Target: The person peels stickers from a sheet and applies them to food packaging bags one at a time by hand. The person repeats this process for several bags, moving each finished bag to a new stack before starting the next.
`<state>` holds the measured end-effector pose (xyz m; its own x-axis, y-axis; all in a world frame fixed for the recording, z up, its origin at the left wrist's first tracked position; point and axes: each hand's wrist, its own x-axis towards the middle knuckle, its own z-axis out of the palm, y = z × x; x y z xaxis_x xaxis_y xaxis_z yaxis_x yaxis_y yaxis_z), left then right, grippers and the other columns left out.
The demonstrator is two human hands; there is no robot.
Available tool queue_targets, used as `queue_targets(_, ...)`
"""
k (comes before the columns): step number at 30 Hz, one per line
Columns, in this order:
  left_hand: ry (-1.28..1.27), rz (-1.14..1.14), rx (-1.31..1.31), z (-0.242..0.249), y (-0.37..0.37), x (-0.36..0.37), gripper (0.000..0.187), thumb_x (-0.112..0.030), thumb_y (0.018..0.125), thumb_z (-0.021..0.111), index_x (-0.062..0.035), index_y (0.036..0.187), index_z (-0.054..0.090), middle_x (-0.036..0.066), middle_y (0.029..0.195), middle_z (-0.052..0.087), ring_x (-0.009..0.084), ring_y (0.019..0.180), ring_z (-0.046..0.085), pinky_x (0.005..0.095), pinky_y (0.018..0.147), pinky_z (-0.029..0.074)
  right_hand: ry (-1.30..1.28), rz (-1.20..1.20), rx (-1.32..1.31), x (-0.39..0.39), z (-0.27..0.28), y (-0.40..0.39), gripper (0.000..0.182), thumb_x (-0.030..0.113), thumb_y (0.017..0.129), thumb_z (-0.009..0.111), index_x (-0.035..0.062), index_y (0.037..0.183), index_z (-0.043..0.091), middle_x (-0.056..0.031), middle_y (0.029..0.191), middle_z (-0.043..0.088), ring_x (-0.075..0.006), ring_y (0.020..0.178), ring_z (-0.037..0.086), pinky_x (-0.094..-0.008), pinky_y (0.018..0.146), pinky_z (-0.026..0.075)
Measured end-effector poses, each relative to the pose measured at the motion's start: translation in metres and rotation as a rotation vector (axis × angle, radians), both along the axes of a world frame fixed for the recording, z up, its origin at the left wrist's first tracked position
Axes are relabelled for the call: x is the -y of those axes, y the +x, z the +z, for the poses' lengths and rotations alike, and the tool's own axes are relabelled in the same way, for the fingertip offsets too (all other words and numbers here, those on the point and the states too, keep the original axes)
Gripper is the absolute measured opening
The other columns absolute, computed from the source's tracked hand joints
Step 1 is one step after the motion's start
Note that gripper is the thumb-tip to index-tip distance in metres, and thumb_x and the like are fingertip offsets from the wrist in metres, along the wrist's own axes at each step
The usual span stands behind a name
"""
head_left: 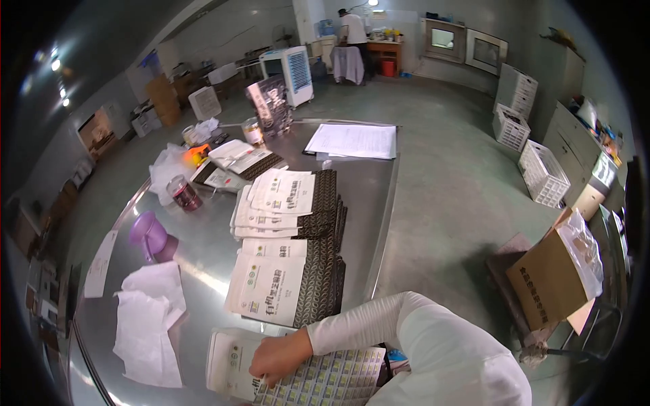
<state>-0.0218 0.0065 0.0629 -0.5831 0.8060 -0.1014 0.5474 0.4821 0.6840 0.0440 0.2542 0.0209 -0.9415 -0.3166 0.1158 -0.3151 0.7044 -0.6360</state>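
My right hand, in a white sleeve, is at the bottom centre with its fingers curled and pressed together. What the fingertips pinch, if anything, is too small to name. Under them lies a white pouch with printed text. A sheet of small yellow-green labels covers the pouch's right part, beneath the wrist. Just beyond are stacks of printed pouches, a nearer one and a farther one, with dark patterned sides. My left hand is out of view.
The metal table holds white paper sheets, a purple cup, a red-filled jar and a stack of papers. A cardboard box stands at right. A person stands far back.
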Motion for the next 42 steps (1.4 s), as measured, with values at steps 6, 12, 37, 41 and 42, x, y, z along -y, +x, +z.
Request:
queue_targets(6, 0.029, 0.065, -0.007, -0.037, -0.029, 0.018, 0.029, -0.018, 0.073, 0.077, -0.0005, 0.093, 0.065, 0.012, 0.076, 0.060, 0.0241, 0.070, 0.058, 0.0334, 0.065, 0.047, -0.091, 0.028, -0.051, -0.016, -0.008, -0.003, 0.024, 0.026, 0.079, 0.070, 0.0042, 0.084, 0.060, -0.0157, 0.079, 0.062, -0.0359, 0.080, 0.062, -0.0437, 0.071, 0.049)
queue_targets(12, 0.060, 0.117, 0.193, -0.017, -0.023, 0.018, 0.022, -0.016, 0.080, 0.071, 0.0003, 0.094, 0.065, 0.009, 0.075, 0.062, 0.0133, 0.067, 0.056, 0.0288, 0.062, 0.045, 0.039, 0.014, -0.031, -0.015, 0.012, -0.003, 0.021, 0.022, 0.081, 0.070, 0.0041, 0.082, 0.059, -0.0132, 0.077, 0.061, -0.0325, 0.075, 0.061, -0.0403, 0.066, 0.046)
queue_targets(37, 0.387, 0.340, 0.245, 0.000, 0.056, 0.076, 0.024, -0.006, 0.082, 0.073, -0.0040, 0.102, 0.059, -0.002, 0.089, 0.061, 0.0065, 0.076, 0.050, 0.0207, 0.071, 0.041, -0.025, -0.047, -0.007, -0.007, 0.059, 0.069, 0.019, 0.014, 0.084, 0.071, 0.0007, 0.083, 0.057, -0.0111, 0.070, 0.058, -0.0209, 0.060, 0.053, -0.0310, 0.057, 0.041)
queue_targets(41, 0.527, 0.370, 0.234, -0.012, 0.066, 0.083, 0.016, -0.006, 0.085, 0.070, -0.0033, 0.099, 0.062, -0.002, 0.084, 0.062, 0.0056, 0.069, 0.046, 0.0207, 0.062, 0.041, -0.013, -0.041, -0.050, -0.004, 0.056, 0.076, 0.018, 0.013, 0.083, 0.071, 0.0010, 0.084, 0.058, -0.0098, 0.072, 0.058, -0.0202, 0.061, 0.054, -0.0308, 0.057, 0.042)
queue_targets(42, 0.525, 0.366, 0.203, -0.013, 0.068, 0.085, 0.014, -0.005, 0.086, 0.070, -0.0029, 0.097, 0.062, -0.002, 0.083, 0.062, 0.0055, 0.068, 0.047, 0.0205, 0.062, 0.040, -0.005, -0.041, -0.060, -0.004, 0.056, 0.078, 0.017, 0.012, 0.083, 0.071, 0.0011, 0.084, 0.058, -0.0095, 0.072, 0.059, -0.0200, 0.062, 0.054, -0.0308, 0.057, 0.042)
